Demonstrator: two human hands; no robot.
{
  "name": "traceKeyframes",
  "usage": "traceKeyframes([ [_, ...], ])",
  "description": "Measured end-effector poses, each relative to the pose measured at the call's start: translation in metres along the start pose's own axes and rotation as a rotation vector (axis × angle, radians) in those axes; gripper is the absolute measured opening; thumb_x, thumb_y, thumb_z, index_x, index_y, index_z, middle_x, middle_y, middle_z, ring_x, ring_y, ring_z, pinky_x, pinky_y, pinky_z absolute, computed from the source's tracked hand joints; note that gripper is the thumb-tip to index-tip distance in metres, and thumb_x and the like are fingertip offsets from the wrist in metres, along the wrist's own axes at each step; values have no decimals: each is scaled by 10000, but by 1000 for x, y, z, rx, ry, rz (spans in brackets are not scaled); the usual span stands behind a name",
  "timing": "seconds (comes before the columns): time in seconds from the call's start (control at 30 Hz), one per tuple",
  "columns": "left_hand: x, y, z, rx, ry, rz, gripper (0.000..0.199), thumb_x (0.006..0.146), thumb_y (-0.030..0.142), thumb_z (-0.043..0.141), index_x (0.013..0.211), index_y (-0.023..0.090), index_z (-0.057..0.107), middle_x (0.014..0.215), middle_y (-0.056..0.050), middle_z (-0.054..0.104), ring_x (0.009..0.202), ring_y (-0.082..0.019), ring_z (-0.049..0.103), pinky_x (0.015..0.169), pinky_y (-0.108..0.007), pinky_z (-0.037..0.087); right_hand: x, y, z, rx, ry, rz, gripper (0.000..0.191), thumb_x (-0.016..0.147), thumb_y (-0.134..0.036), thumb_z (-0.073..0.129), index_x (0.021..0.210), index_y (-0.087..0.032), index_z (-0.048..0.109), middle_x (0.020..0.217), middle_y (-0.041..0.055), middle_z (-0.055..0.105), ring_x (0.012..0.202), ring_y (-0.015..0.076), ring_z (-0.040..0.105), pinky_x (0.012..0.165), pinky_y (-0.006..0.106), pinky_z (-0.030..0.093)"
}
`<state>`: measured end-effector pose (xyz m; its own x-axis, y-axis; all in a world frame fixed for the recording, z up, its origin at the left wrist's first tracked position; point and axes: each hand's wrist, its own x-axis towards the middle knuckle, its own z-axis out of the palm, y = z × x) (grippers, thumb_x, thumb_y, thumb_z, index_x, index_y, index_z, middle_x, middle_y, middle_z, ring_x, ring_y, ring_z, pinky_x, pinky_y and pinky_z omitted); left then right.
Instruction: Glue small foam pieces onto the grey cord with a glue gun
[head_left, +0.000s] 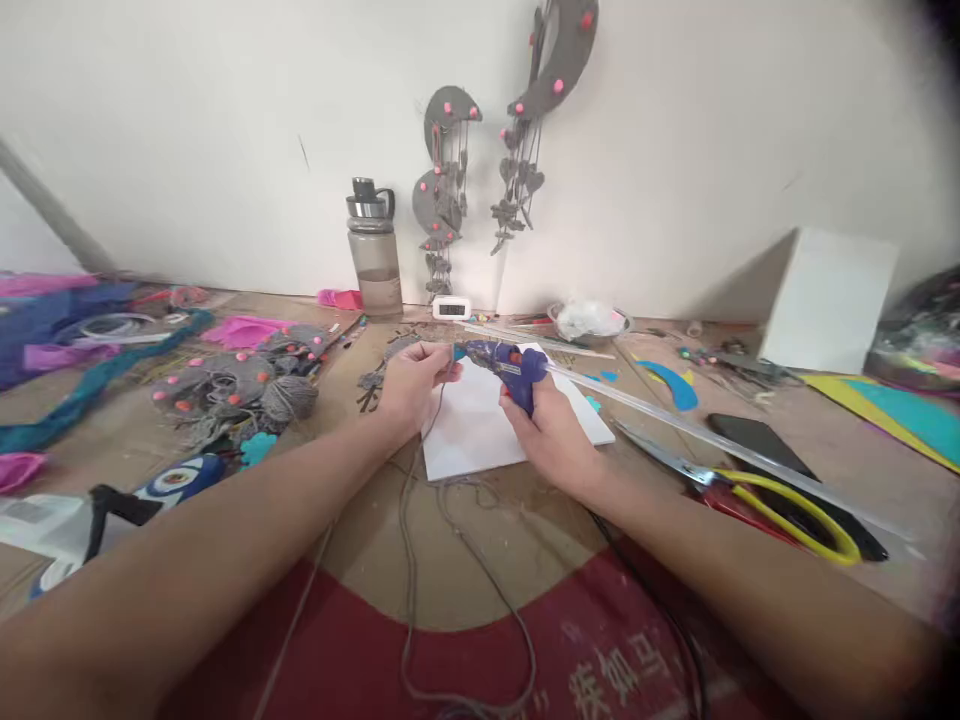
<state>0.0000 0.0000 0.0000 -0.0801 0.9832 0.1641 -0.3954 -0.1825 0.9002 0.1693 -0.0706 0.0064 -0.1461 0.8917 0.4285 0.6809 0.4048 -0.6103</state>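
Observation:
My right hand [551,430] is wrapped round the handle of a blue glue gun [517,372], its nozzle pointing left and a long clear glue stick [660,412] trailing from its back. At the nozzle, my left hand [416,385] pinches a small teal piece [458,352] between its fingertips. Grey yarn [409,560] hangs from those fingers and loops over the table below. Under both hands lies a white board [472,425].
Yellow-handled scissors [795,510] lie on a black phone [757,440] at right. A water bottle [375,255] and small digital clock [451,308] stand by the wall. Grey yarn pieces [240,385] lie at left; grey moon hangings [450,115] are on the wall.

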Motion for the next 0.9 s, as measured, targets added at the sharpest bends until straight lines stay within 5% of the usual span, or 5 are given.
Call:
traceKeyframes([
  [0.9,-1,0,-1,-3,25,-9,257,543,263,781,664,130,598,578,9,568,571,-124,604,601,-272,490,-2,4,2,11,38,-50,220,880,-306,435,1055,-175,458,955,129,634,831,237,572,778,398,460],
])
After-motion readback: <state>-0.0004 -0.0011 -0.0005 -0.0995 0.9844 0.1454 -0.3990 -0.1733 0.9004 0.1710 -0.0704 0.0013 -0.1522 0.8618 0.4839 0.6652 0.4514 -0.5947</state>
